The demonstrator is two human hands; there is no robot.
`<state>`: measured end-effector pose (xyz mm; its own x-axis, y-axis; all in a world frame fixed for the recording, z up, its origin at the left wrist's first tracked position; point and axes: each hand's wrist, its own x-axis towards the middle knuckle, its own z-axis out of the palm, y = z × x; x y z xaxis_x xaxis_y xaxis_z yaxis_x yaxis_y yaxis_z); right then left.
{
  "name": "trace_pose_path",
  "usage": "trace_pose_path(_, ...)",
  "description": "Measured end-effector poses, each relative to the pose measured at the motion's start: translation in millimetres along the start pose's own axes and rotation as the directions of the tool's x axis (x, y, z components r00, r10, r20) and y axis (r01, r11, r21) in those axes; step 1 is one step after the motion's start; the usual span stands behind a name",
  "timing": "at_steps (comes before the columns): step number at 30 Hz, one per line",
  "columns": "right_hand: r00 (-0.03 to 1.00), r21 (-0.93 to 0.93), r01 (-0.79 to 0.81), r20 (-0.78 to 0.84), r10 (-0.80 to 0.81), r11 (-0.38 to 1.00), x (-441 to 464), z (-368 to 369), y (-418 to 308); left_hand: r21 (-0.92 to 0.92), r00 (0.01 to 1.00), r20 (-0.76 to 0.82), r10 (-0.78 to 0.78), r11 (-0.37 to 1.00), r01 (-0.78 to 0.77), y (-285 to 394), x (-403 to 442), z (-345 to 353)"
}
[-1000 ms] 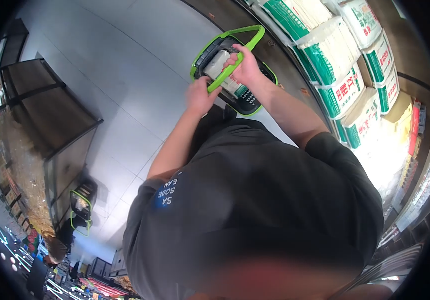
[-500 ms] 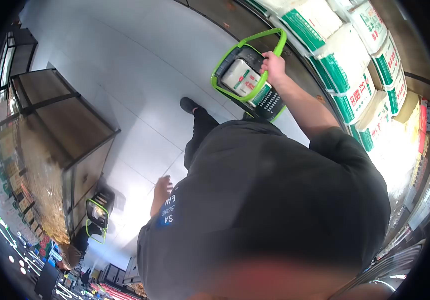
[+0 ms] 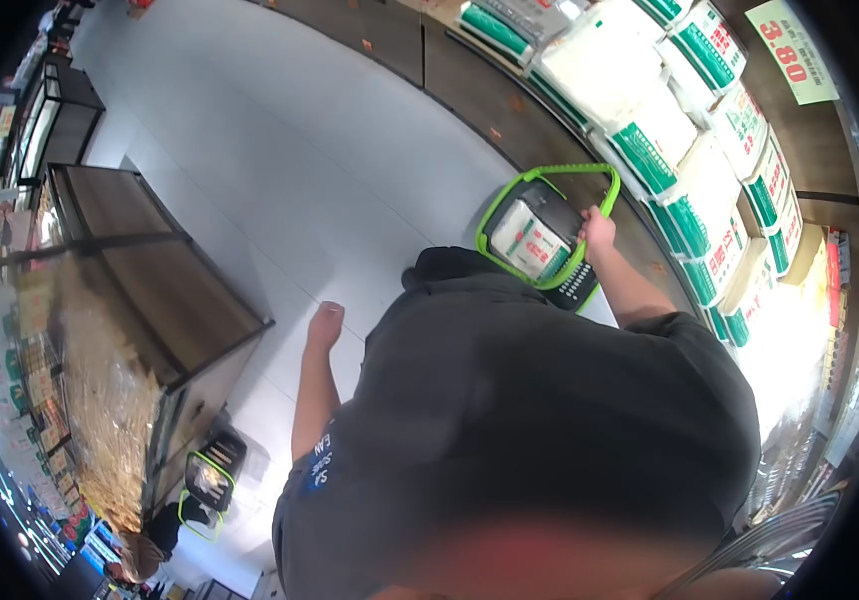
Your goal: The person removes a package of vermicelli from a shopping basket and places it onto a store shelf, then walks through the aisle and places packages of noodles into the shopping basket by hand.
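My right hand (image 3: 598,230) is wrapped round the bright green handle (image 3: 590,167) of a black shopping basket (image 3: 556,202) with a green rim. In the basket lies a white package (image 3: 528,243) with a green panel and red print. The basket hangs beside the low dark front of the shelf on my right. On the other side, my left hand (image 3: 326,325) hangs over the floor, apart from everything. Its fingers look curled in, and I see nothing in them.
Stacked white-and-green packages (image 3: 650,150) fill the shelf at right, beneath a price sign (image 3: 793,52). A brown display stand (image 3: 150,300) with wrapped goods stands at left. By it, a person (image 3: 140,550) is near another green-rimmed basket (image 3: 212,482). Pale tiled floor (image 3: 280,130) runs between.
The basket and my right hand have shifted down and right in the view. My left arm has swung forward, with its fingers less spread. My outstretched foot no longer shows, and the price sign has appeared.
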<state>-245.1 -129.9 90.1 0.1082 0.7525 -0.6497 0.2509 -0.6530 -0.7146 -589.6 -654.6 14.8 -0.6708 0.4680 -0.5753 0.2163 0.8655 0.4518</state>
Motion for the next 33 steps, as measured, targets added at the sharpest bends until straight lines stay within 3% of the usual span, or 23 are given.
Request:
trace_pose_path(2,1.0,0.001,-0.005,-0.029,0.005,1.0,-6.2,4.7,-3.2,-0.151,0.997,0.0,0.083,0.985,-0.082,15.0,17.1,-3.1)
trace_pose_path(4,0.997,-0.017,-0.01,-0.071,0.009,1.0,-10.9,11.1,-9.0,-0.327,0.987,0.154,0.039,0.945,0.014,36.0,31.0,-5.7)
trace_pose_path(8,0.993,-0.043,-0.018,-0.12,0.012,0.999,-11.0,20.8,-18.4,-0.177,0.913,0.389,0.121,0.983,-0.054,42.4,69.5,-15.0)
trace_pose_path(9,0.996,-0.017,-0.023,-0.086,0.022,1.0,-4.0,19.9,-16.9,-0.158,0.88,0.461,0.113,0.986,-0.043,35.0,82.4,-19.0)
trace_pose_path(11,0.988,0.222,-0.142,0.085,0.125,0.965,-0.6,23.5,-21.7,-0.073,0.855,0.516,0.051,0.997,-0.015,18.3,108.6,-34.9)
trace_pose_path(13,0.961,0.342,-0.261,0.185,0.208,0.903,-18.6,52.0,-42.1,-0.006,0.873,0.486,-0.032,0.999,0.04,3.0,136.2,-64.5)
trace_pose_path(16,0.852,0.478,-0.456,0.477,0.214,0.75,-19.1,101.0,-41.0,0.058,0.9,0.411,-0.146,0.989,0.134,-15.4,170.8,-124.7)
trace_pose_path(20,0.69,0.263,-0.597,0.65,0.318,0.758,-15.9,184.9,-45.3,0.065,0.921,0.33,-0.208,0.978,0.198,-18.1,214.3,-183.9)
trace_pose_path(24,0.751,0.311,-0.565,0.577,0.32,0.765,-20.9,204.2,-71.6,0.087,0.919,0.355,-0.171,0.985,0.15,-0.9,259.1,-202.8)
trace_pose_path(26,0.806,0.31,-0.535,0.465,0.366,0.786,-29.3,211.1,-61.9,0.118,0.91,0.397,-0.125,0.989,0.084,9.2,286.8,-206.2)
trace_pose_path(31,0.885,0.295,-0.454,0.256,0.388,0.841,-46.4,242.4,-44.9,0.308,0.878,0.478,0.018,0.933,-0.187,46.0,393.5,-227.4)
trace_pose_path(33,0.92,0.278,-0.389,0.169,0.354,0.879,-47.6,254.1,-40.6,0.302,0.873,0.466,0.144,0.902,-0.31,66.7,444.8,-243.3)
